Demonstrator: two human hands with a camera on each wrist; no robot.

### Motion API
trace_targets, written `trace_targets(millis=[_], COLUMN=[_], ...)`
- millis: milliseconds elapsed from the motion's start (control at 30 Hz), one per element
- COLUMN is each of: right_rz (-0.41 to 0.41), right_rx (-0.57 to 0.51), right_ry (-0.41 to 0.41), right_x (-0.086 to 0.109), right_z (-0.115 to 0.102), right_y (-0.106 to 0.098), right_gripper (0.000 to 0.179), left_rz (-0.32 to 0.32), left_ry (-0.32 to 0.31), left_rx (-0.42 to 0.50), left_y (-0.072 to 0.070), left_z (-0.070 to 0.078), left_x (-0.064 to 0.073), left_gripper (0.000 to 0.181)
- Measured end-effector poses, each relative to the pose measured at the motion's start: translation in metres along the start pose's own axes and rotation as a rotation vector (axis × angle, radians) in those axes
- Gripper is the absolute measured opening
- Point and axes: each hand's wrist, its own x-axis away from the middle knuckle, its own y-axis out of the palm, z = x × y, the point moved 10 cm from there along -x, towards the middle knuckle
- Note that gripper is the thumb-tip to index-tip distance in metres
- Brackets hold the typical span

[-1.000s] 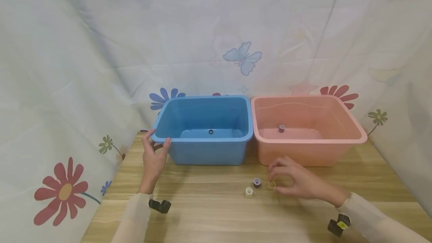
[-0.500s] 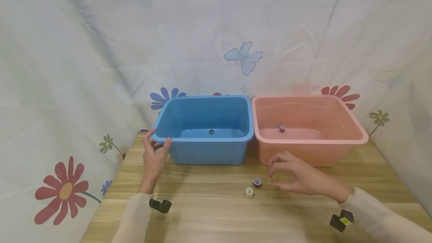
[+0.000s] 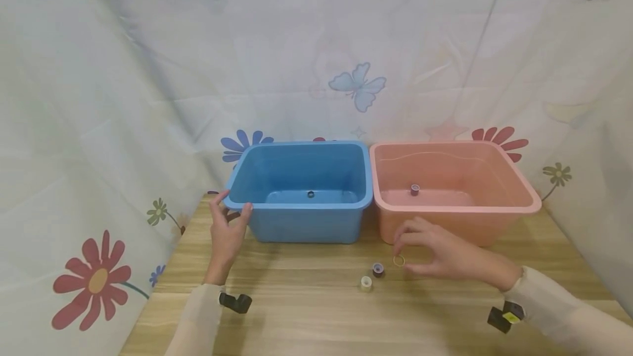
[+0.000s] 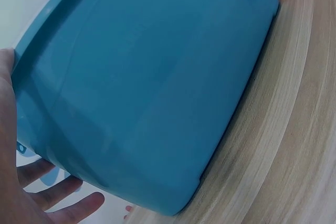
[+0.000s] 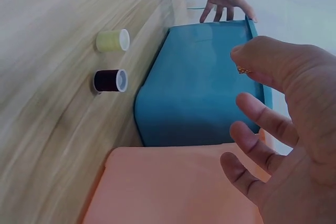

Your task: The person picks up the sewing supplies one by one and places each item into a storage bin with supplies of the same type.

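My left hand (image 3: 227, 240) grips the near left corner of the blue tub (image 3: 306, 224), its thumb and fingers at the rim. In the left wrist view the other fingers (image 4: 79, 207) stick out beside the tub's wall. A thin gold ring (image 3: 398, 261) hangs pinched at the fingertips of my right hand (image 3: 442, 251), in front of the pink tub (image 3: 445, 221). Only a small textured bit of the ring shows below the thumb in the right wrist view. Just left of that hand, a dark purple thread spool (image 3: 378, 270) and a pale yellow thread spool (image 3: 366, 283) are on the table.
The two tubs stand side by side at the back of the wooden table (image 3: 296, 312). A small dark thing (image 3: 310, 194) lies inside the blue tub, and a purple spool (image 3: 415, 189) stands in the pink one. A patterned curtain (image 3: 296, 43) hangs behind.
My right hand has lifted slightly toward the pink tub with the ring in its fingertips. The left hand keeps its hold on the blue tub, and both spools stay in place.
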Motion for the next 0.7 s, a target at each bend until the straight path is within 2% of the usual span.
trace_targets(millis=[200,400,500,700], right_rz=[0.03,0.002,-0.009,-0.021], right_rx=[0.016,0.013,0.01,0.012], right_ry=[-0.081,-0.043,-0.028,-0.018], right_x=[-0.008,-0.015,-0.018,-0.025], right_z=[-0.009,-0.005,-0.003,-0.002], right_y=[-0.01,-0.017,-0.02,-0.03], right_gripper=[0.037,0.035,0.035,0.03], left_rz=[-0.006,0.012,0.012,-0.015], left_ry=[-0.019,0.022,0.024,-0.006], left_rx=[0.002,-0.009,-0.001,0.002], left_y=[0.001,-0.001,-0.001,-0.001], left_z=[-0.002,0.003,0.005,0.032], left_x=[-0.001,0.0,0.001,0.011], left_gripper=[0.073,0.07,0.07,0.071])
